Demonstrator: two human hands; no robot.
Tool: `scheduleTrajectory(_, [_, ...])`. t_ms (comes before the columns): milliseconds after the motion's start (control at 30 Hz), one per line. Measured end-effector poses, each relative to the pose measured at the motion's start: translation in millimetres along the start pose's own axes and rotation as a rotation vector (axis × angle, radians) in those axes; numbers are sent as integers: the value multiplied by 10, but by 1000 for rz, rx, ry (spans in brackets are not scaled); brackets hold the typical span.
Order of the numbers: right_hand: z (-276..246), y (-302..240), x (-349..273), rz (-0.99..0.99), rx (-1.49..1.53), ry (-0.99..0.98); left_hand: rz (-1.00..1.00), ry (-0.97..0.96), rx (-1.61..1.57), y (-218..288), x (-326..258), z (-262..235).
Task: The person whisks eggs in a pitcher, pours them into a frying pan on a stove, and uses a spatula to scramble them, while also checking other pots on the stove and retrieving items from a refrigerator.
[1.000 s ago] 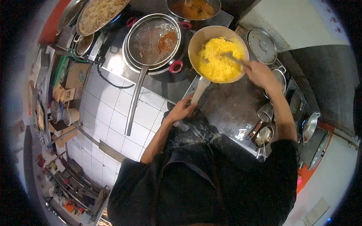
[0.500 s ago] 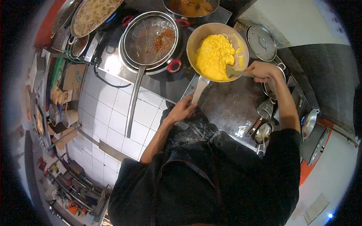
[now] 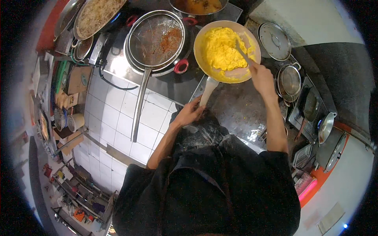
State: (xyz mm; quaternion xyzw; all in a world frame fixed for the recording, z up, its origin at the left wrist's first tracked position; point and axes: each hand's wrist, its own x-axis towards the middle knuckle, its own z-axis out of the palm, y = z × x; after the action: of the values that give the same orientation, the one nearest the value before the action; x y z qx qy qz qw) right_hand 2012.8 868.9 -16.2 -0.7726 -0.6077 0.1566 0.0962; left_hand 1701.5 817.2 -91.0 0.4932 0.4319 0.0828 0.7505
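Observation:
Soft yellow scrambled eggs lie in a cream-coloured frying pan at the upper middle. Its pale handle points down toward me, and my left hand is closed around the handle's near end. Over the pan's right rim reaches my right hand, closed on a grey spatula. The blade's tip is in the eggs near the pan's centre. A bare strip of pan bottom shows along the near right side.
Left of the pan, a long-handled strainer with reddish bits rests over a pot. Pans with brownish food and orange liquid stand behind. Rightward are a metal lid, a small strainer and a dark pan.
My right hand has moved left and the spatula has swept from the near right rim up toward the middle, shifting the eggs away from the near side. My left hand stays on the handle.

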Motion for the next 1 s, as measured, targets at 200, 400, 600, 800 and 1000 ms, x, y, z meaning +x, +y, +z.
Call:
scheduleTrajectory(200, [-189, -101, -524, -103, 75, -163, 71, 60, 88, -48, -11, 15])
scheduleTrajectory(400, [65, -223, -319, 105, 175, -60, -33, 24, 8, 55, 9, 28])
scheduleTrajectory(600, [-26, -58, -585, 100, 126, -328, 51, 72, -12, -114, -7, 29])
scheduleTrajectory(800, [550, -94, -111, 3, 165, 66, -71, 5, -59, -168, 63, 46])
scheduleTrajectory(1000, [-90, -74, -346, 142, 139, -235, 51, 160, 30, -151, -67, 11])
